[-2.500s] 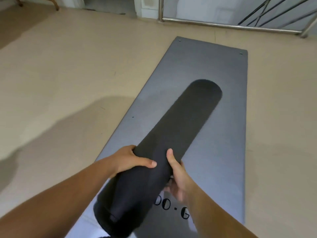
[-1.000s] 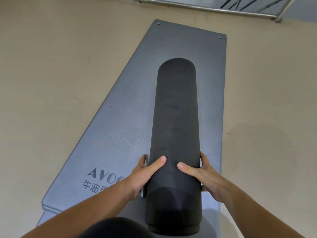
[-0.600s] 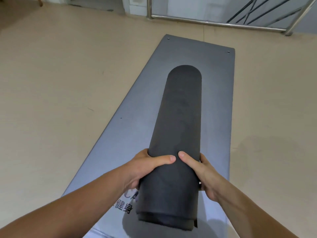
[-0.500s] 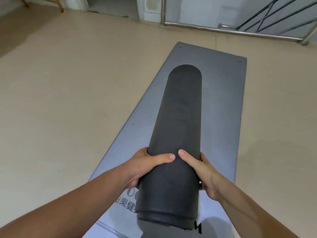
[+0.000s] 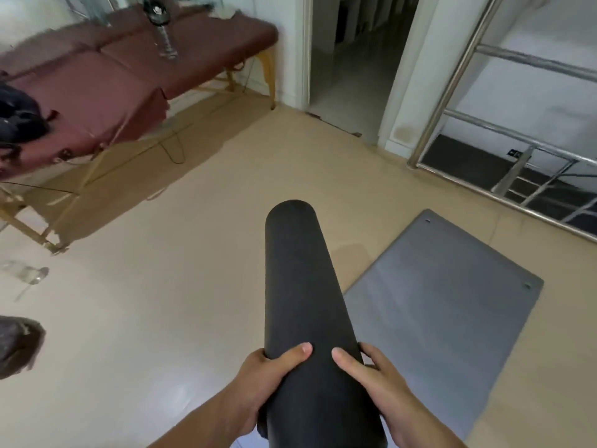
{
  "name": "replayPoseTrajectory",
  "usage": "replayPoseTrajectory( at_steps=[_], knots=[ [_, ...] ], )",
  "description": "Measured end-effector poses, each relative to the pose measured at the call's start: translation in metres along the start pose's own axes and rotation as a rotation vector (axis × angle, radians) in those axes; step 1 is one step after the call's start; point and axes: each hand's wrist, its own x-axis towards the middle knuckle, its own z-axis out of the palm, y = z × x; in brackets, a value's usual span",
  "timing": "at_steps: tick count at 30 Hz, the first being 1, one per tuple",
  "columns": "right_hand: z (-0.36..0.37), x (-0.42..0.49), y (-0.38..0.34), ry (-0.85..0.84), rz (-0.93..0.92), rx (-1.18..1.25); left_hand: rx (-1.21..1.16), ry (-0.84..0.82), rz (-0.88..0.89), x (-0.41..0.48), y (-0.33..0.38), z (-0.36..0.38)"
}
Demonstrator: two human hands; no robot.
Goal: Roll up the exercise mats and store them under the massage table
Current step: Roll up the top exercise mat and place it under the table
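Note:
A rolled black exercise mat (image 5: 300, 286) points away from me, held off the floor. My left hand (image 5: 271, 370) grips its left side near the close end, thumb across the top. My right hand (image 5: 371, 373) grips the right side in the same way. A grey exercise mat (image 5: 445, 312) lies flat and unrolled on the floor to the right. The maroon massage table (image 5: 129, 69) on wooden legs stands at the far left against the wall, with open floor beneath it.
A clear bottle (image 5: 164, 40) stands on the massage table and a dark bag (image 5: 16, 118) sits at its left end. A clear bottle (image 5: 26, 273) lies on the floor at left. An open doorway (image 5: 345, 59) is ahead; a steel railing (image 5: 504, 124) runs along the right.
The view has swung left and up, bringing the massage table and doorway into sight. The rolled black mat, still held in both hands, now hangs over bare floor beside the grey mat.

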Motion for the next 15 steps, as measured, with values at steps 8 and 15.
replayPoseTrajectory(
  at_steps=[8, 15],
  knots=[
    [-0.074, -0.062, -0.172, -0.144, -0.01, -0.191, -0.191, 0.082, -0.11, -0.063, 0.131, 0.071],
    [-0.017, 0.0, -0.303, -0.2, -0.066, -0.24, -0.257, 0.15, -0.103, -0.028, 0.261, 0.002]
  ],
)
